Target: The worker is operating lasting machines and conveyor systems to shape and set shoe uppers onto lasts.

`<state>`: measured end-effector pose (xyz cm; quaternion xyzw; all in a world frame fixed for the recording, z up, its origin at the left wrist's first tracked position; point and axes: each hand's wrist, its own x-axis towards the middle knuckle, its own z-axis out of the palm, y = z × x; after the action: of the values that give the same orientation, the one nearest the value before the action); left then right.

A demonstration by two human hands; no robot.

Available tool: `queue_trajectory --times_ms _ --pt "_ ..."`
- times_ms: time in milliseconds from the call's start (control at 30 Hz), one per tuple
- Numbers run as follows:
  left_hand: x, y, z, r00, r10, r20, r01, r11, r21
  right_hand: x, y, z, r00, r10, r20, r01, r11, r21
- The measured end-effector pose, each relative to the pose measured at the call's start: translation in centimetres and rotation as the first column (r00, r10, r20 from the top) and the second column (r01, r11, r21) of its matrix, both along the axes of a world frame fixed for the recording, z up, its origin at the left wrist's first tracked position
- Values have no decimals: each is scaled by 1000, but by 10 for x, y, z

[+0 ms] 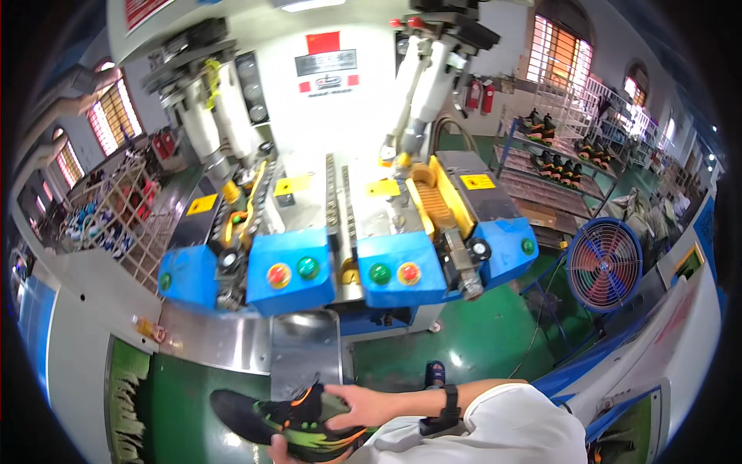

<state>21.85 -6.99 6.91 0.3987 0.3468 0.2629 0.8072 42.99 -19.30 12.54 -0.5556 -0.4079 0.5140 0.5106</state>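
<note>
Head view, item one: shoe [297,421], black with green and orange trim. We hold it low in front of us, its long axis running left to right, the black sole end pointing left past our fingers.

Right hand [363,407]: lies over the top of the shoe, fingers spread along it and closed on it; a dark watch sits on the wrist.

Left hand [280,452]: only a bit shows under the shoe at the picture's lower edge; it seems to cup the sole, though we cannot tell its grip for certain.

Surface: steel shelf [301,348] just beyond the hands.

Room: blue press machine [348,271] farther ahead with green and red buttons; floor fan [604,263] off to the right; shoe rack [556,166] behind it.
</note>
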Motion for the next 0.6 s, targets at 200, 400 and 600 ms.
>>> queue_trajectory --times_ms 200,400,600 --pt "137 -65 3 913 -406 46 378 881 283 142 -141 3 860 -494 -127 491 869 -53" --pt "182 -72 -28 413 0 -911 900 151 408 298 -205 40 528 -771 -356 824 567 -7" --pt "142 -89 -161 449 -119 -886 690 676 259 530 -167 5 538 -719 -440 647 687 -332"
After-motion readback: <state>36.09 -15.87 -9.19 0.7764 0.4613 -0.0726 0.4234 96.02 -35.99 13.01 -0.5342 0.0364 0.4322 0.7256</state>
